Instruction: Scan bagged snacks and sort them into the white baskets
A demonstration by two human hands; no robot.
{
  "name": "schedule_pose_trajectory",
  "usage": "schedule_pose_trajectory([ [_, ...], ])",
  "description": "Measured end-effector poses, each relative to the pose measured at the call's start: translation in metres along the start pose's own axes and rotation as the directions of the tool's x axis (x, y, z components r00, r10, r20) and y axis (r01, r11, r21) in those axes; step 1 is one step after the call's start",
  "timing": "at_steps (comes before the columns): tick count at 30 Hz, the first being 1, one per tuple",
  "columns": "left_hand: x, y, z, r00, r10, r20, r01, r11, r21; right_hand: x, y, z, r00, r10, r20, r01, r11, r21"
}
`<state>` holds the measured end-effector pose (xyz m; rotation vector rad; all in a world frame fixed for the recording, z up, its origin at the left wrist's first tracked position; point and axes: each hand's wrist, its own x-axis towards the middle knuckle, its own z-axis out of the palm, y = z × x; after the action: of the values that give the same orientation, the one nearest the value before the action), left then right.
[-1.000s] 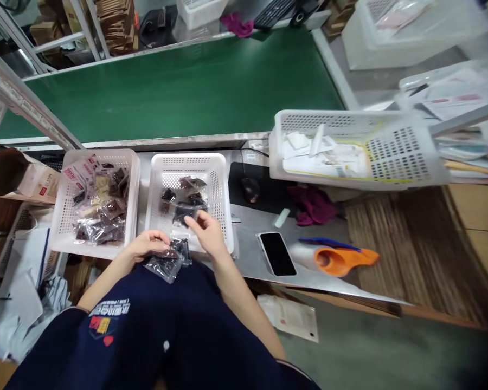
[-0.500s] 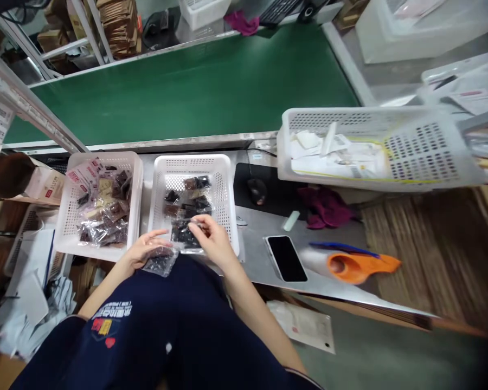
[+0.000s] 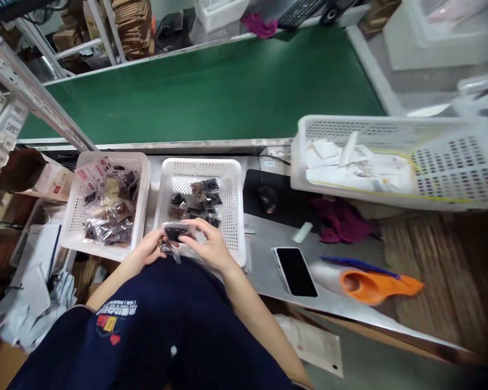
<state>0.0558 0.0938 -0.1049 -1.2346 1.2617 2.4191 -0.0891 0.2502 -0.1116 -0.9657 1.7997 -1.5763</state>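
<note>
My right hand (image 3: 209, 245) is closed on a small clear packet with dark contents (image 3: 173, 232), held at the near edge of the middle white basket (image 3: 239, 216). Close beside it, my left hand (image 3: 149, 247) is closed on another clear plastic packet (image 3: 171, 251), which hangs crumpled below the first. Several similar dark packets (image 3: 203, 200) lie in the middle basket. To the left, a second white basket (image 3: 74, 222) holds a heap of packets with brown, dark and pale contents (image 3: 116, 208) and some pink-printed ones.
Behind the baskets runs a green conveyor belt (image 3: 228, 86). Rightward are a mouse (image 3: 267, 199), a purple cloth (image 3: 341, 221), a phone (image 3: 296, 272), an orange tape dispenser-like tool (image 3: 374, 284) and a long white basket with papers (image 3: 350, 192). Brown cardboard (image 3: 435, 260) is stacked far right.
My right hand has lifted its dark packet from the basket's near end and brought it toward my left hand. The left hand's packet has turned and crumpled. The view has shifted slightly.
</note>
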Motion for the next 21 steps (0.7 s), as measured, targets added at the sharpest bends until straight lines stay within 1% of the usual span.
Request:
schedule_pose_trajectory([
  [1, -0.005, 0.005, -0.002, 1.0, 0.017, -0.009, -0.017, 1.0, 0.0, 0.003, 0.003, -0.008, 0.991, 0.043, -0.13, -0.048, 0.998, -0.037],
  [2, -0.012, 0.011, -0.006, 0.998, 0.064, -0.022, -0.064, 0.998, 0.016, 0.005, 0.007, -0.018, 0.961, 0.08, -0.265, -0.107, 0.99, -0.092],
  [3, -0.021, 0.019, -0.012, 0.989, 0.141, -0.048, -0.138, 0.989, 0.051, 0.006, 0.014, -0.028, 0.919, 0.102, -0.381, -0.169, 0.974, -0.148],
  [4, -0.031, 0.028, -0.022, 0.967, 0.241, -0.089, -0.23, 0.966, 0.115, 0.006, 0.022, -0.038, 0.879, 0.113, -0.463, -0.225, 0.955, -0.194],
  [5, -0.041, 0.037, -0.033, 0.924, 0.357, -0.135, -0.324, 0.921, 0.215, 0.006, 0.031, -0.047, 0.854, 0.125, -0.504, -0.266, 0.939, -0.218],
  [6, -0.051, 0.046, -0.046, 0.862, 0.476, -0.176, -0.397, 0.848, 0.35, 0.005, 0.041, -0.054, 0.841, 0.144, -0.522, -0.294, 0.931, -0.217],
  [7, -0.059, 0.054, -0.059, 0.794, 0.575, -0.194, -0.421, 0.752, 0.507, 0.004, 0.051, -0.059, 0.835, 0.168, -0.524, -0.312, 0.929, -0.199],
  [8, -0.065, 0.059, -0.073, 0.746, 0.641, -0.181, -0.384, 0.636, 0.67, 0.002, 0.06, -0.06, 0.835, 0.194, -0.515, -0.323, 0.931, -0.172],
  [9, -0.067, 0.063, -0.085, 0.735, 0.661, -0.15, -0.287, 0.504, 0.814, 0.0, 0.068, -0.059, 0.839, 0.217, -0.499, -0.328, 0.933, -0.147],
  [10, -0.067, 0.064, -0.095, 0.764, 0.632, -0.13, -0.149, 0.369, 0.918, -0.002, 0.073, -0.056, 0.848, 0.233, -0.476, -0.329, 0.935, -0.13],
  [11, -0.063, 0.063, -0.102, 0.809, 0.571, -0.136, -0.002, 0.234, 0.972, -0.003, 0.077, -0.051, 0.862, 0.245, -0.444, -0.327, 0.938, -0.117],
  [12, -0.058, 0.061, -0.107, 0.849, 0.503, -0.163, 0.124, 0.109, 0.986, -0.004, 0.078, -0.045, 0.878, 0.254, -0.406, -0.322, 0.941, -0.107],
  [13, -0.051, 0.059, -0.109, 0.871, 0.452, -0.194, 0.215, 0.005, 0.977, -0.005, 0.078, -0.039, 0.893, 0.262, -0.365, -0.318, 0.943, -0.1],
  [14, -0.045, 0.057, -0.11, 0.877, 0.429, -0.215, 0.268, -0.066, 0.961, -0.005, 0.077, -0.034, 0.906, 0.268, -0.327, -0.314, 0.945, -0.095],
  [15, -0.039, 0.055, -0.11, 0.874, 0.434, -0.22, 0.292, -0.106, 0.951, -0.005, 0.075, -0.029, 0.916, 0.274, -0.293, -0.312, 0.945, -0.093],
  [16, -0.034, 0.055, -0.11, 0.865, 0.455, -0.212, 0.294, -0.117, 0.949, -0.004, 0.072, -0.026, 0.923, 0.279, -0.265, -0.312, 0.946, -0.091],
  [17, -0.032, 0.056, -0.111, 0.854, 0.481, -0.199, 0.281, -0.103, 0.954, -0.004, 0.07, -0.024, 0.927, 0.286, -0.243, -0.315, 0.945, -0.086],
  [18, -0.032, 0.058, -0.114, 0.842, 0.505, -0.188, 0.254, -0.065, 0.965, -0.005, 0.068, -0.024, 0.928, 0.293, -0.229, -0.317, 0.945, -0.078],
  [19, -0.033, 0.061, -0.117, 0.826, 0.535, -0.177, 0.211, -0.004, 0.977, -0.006, 0.067, -0.025, 0.929, 0.297, -0.222, -0.318, 0.946, -0.067],
  [20, -0.037, 0.065, -0.122, 0.799, 0.578, -0.168, 0.147, 0.083, 0.986, -0.007, 0.066, -0.027, 0.928, 0.3, -0.22, -0.319, 0.946, -0.055],
  [21, -0.042, 0.07, -0.127, 0.757, 0.632, -0.165, 0.056, 0.19, 0.98, -0.009, 0.066, -0.03, 0.926, 0.305, -0.222, -0.322, 0.946, -0.042],
])
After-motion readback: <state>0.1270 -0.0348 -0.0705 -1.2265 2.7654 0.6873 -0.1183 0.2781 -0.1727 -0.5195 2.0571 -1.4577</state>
